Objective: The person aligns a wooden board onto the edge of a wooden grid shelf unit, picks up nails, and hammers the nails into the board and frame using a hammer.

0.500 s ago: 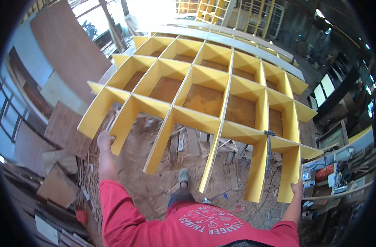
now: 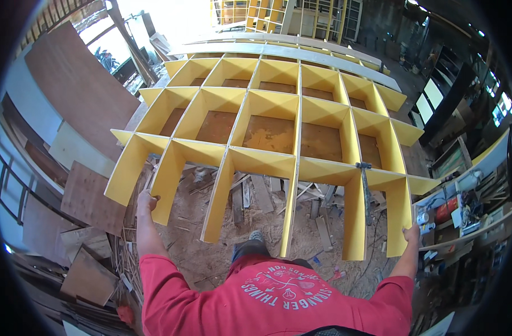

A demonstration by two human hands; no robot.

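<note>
Yellow grid (image 2: 298,127) lies ahead of the person, its rear cells over a brown, yellow-smeared desk (image 2: 271,134); front ends overhang a dusty floor (image 2: 190,215) strewn with wood scraps.

Hands: left hand (image 2: 147,200) curled on the second long board from the left, near its free end; right hand (image 2: 411,231) curled on the outermost right board, finger wrap partly hidden.

Progress (judged): long boards (image 2: 218,204) and crosspieces (image 2: 265,161) appear joined into rows of cells. Front bays lack a closing piece; cells lack any top cover. Whether joints are fixed: cannot tell. Hammer (image 2: 364,190) hangs at a right-hand joint.

Materials: flat, thin boards, yellow faces, paler raw-looking edges; roughly rectangular cells. Long pale planks (image 2: 300,51) lie across the far side.
</note>
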